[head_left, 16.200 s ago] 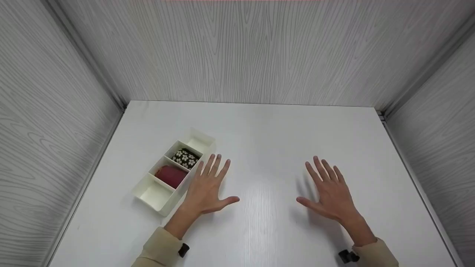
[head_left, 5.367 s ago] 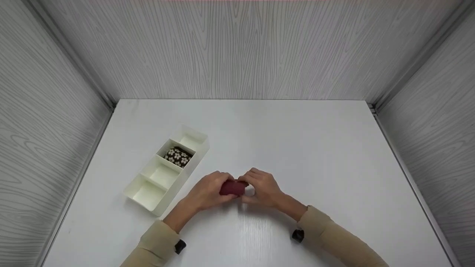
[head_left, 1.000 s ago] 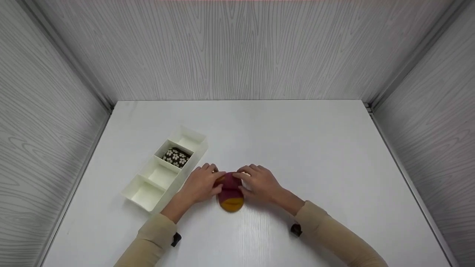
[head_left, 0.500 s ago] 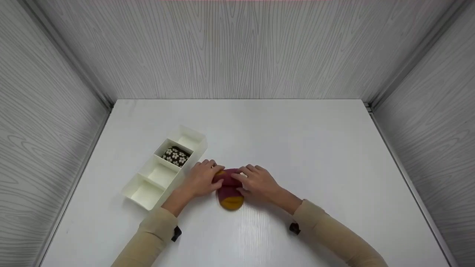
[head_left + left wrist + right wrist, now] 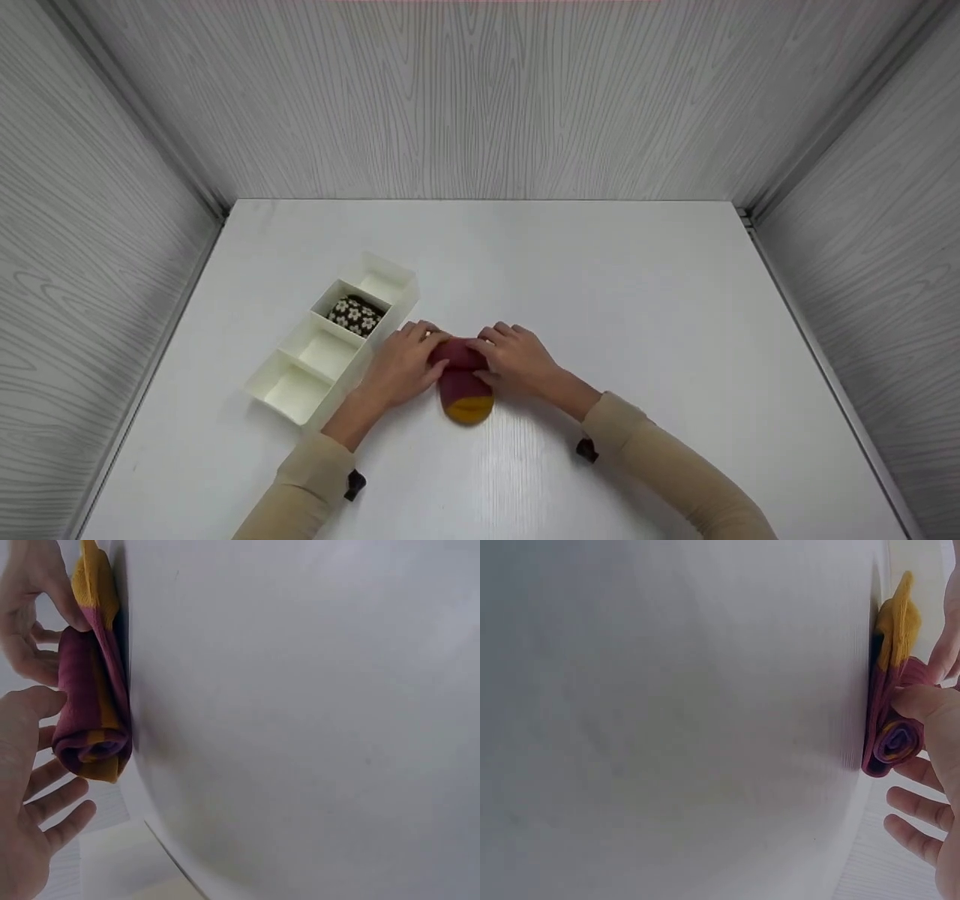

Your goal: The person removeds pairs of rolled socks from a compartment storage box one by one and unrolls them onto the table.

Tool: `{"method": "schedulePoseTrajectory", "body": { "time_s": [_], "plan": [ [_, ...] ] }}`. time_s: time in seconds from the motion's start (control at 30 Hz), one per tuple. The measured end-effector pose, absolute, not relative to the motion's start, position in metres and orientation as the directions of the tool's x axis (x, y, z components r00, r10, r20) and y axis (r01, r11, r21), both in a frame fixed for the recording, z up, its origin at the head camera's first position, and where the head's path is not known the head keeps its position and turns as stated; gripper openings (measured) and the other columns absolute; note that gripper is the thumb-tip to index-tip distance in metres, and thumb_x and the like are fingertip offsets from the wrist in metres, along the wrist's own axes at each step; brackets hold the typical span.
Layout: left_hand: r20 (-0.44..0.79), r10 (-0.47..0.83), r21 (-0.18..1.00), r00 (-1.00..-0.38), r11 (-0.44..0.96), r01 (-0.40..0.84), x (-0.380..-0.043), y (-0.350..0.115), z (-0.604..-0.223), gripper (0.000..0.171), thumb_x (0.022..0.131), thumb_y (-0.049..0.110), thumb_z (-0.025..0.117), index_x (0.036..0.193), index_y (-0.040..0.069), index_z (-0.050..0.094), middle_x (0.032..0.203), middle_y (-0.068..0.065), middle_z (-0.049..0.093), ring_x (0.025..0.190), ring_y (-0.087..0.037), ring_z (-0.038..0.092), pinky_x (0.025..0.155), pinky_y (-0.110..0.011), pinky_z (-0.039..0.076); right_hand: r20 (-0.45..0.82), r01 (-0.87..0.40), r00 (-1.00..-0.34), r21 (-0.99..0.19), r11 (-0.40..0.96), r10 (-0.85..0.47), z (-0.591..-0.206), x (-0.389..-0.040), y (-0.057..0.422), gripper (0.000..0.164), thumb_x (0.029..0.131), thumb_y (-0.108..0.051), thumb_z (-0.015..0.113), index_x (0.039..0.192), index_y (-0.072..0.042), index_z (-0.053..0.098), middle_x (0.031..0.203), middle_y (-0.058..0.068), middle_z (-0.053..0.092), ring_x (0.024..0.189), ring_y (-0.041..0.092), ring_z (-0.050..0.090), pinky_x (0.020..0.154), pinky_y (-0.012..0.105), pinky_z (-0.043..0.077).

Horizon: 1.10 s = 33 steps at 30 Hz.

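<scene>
A pair of maroon socks (image 5: 463, 386) with mustard toes lies on the table, partly rolled. The toe end lies flat toward me, and the rolled part sits at the far end. My left hand (image 5: 403, 366) holds the roll's left end between thumb and fingers. On the right end, my right hand (image 5: 519, 361) grips likewise, thumb on the near side. In the left wrist view the coiled end of the sock roll (image 5: 82, 697) shows maroon and mustard layers. The right wrist view shows the other coiled end (image 5: 898, 741), purplish inside, with the right thumb (image 5: 915, 701) against the roll.
Left of the hands a white box (image 5: 341, 386) with several compartments stands slanted on the white table (image 5: 600, 277). One compartment holds a dark folded cloth with white flowers (image 5: 356, 315). Grey wood-grain panels (image 5: 480, 97) enclose the table's back and sides.
Earlier the maroon roll sat in the box and both hands were spread. The socks now lie between the hands; over the last second the roll has shifted slightly away from the toes.
</scene>
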<state>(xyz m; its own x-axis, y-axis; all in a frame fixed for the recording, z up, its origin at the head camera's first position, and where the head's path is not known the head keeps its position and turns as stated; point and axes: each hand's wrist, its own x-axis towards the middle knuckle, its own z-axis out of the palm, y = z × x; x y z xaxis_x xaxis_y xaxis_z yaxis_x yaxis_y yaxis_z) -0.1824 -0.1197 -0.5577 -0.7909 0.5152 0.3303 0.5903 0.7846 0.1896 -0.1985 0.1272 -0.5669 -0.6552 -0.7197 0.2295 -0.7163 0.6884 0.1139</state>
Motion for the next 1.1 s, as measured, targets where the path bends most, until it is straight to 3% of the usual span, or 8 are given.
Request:
{"method": "schedulePoseTrajectory", "body": {
  "time_s": [0.63, 0.8, 1.1],
  "plan": [
    [0.329, 0.543, 0.174, -0.773, 0.77, 0.614, -0.175, -0.12, -0.56, 0.043, 0.092, 0.032, 0.082, 0.127, 0.01, 0.071, 0.123, -0.01, 0.069, 0.11, -0.03, 0.065, 0.092, -0.044, 0.059, 0.194, -0.711, -0.7, -0.106, 0.695, -0.687, -0.566, -0.206, 0.123, 0.036, 0.093, -0.04, 0.07, 0.116, -0.014, 0.078, 0.105, 0.002, 0.079, 0.091, 0.019, 0.067, 0.081, 0.033, 0.06],
    [0.319, 0.559, 0.15, -0.765, 0.767, 0.623, -0.176, -0.12, -0.561, 0.045, 0.088, 0.033, 0.085, 0.125, 0.012, 0.07, 0.122, -0.008, 0.069, 0.109, -0.028, 0.065, 0.09, -0.043, 0.058, 0.177, -0.68, -0.733, -0.231, 0.696, -0.657, -0.568, -0.206, 0.124, 0.035, 0.091, -0.036, 0.07, 0.114, -0.011, 0.078, 0.105, 0.004, 0.08, 0.091, 0.021, 0.069, 0.078, 0.034, 0.061],
    [0.339, 0.56, 0.147, -0.756, 0.762, 0.631, -0.186, -0.116, -0.56, 0.042, 0.09, 0.027, 0.084, 0.126, 0.016, 0.066, 0.116, -0.007, 0.071, 0.104, -0.027, 0.067, 0.086, -0.042, 0.059, 0.068, -0.51, -0.831, -0.49, 0.707, -0.552, -0.567, -0.209, 0.128, 0.033, 0.094, -0.029, 0.069, 0.121, -0.012, 0.077, 0.109, 0.004, 0.078, 0.093, 0.015, 0.065, 0.079, 0.031, 0.057]
  ]
}}
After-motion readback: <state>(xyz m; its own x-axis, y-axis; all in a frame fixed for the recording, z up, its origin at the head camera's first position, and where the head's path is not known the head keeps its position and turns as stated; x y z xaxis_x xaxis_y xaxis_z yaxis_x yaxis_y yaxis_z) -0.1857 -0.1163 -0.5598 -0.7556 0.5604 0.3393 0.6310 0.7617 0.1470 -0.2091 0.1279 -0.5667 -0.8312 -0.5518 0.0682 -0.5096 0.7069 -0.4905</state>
